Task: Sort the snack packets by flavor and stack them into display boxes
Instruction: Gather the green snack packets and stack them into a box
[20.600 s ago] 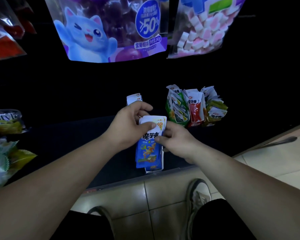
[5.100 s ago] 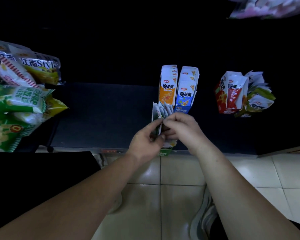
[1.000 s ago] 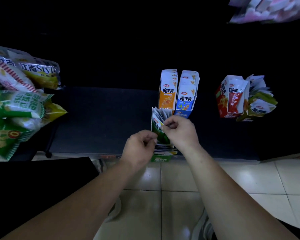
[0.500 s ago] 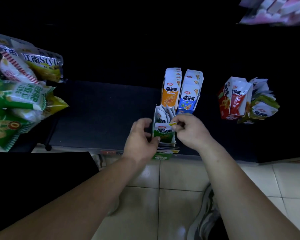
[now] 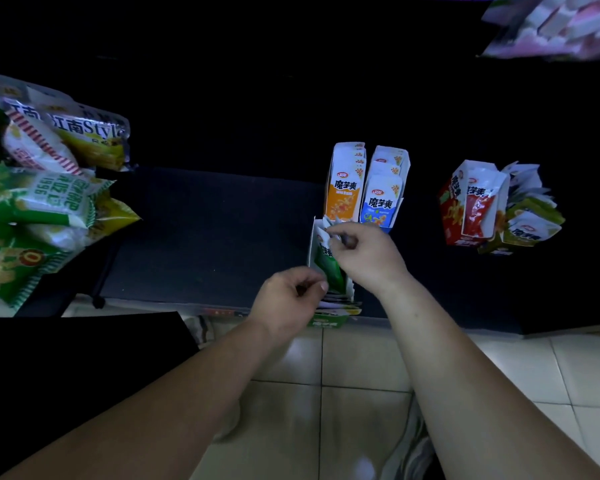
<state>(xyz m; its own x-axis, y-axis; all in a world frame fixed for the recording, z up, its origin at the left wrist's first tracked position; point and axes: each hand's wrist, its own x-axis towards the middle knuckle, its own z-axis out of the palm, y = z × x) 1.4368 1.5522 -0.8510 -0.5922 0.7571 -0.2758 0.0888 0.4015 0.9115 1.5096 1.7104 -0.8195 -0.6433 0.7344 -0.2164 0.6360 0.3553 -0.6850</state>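
The dark shelf (image 5: 205, 237) carries five display boxes, and the sorting looks well along. Each box appears to hold one colour of packet, and I see no loose packets lying on the shelf. What seems left is seating the last green ones and squaring the stacks.

Big snack bags (image 5: 42, 188) are piled at the shelf's left edge and play no part in the job. Near the right edge a red box (image 5: 465, 206) leans against a yellow-green box (image 5: 530, 223). The red one holds red packets, while the other holds a ragged fan of packets that may want straightening.

Near the middle, an orange box (image 5: 345, 185) and a blue box (image 5: 381, 192) stand touching side by side, each neatly filled. Just in front of them, at the front edge and slightly overhanging it, is the green box (image 5: 329, 320), with packets stacked inside.

The right hand (image 5: 368, 258) pinches the top of a green packet (image 5: 328, 265) that stands tilted in this box. The left hand (image 5: 288, 299) is curled at the box's near left side, thumb by the packet's lower end. I cannot tell whether it grips anything.
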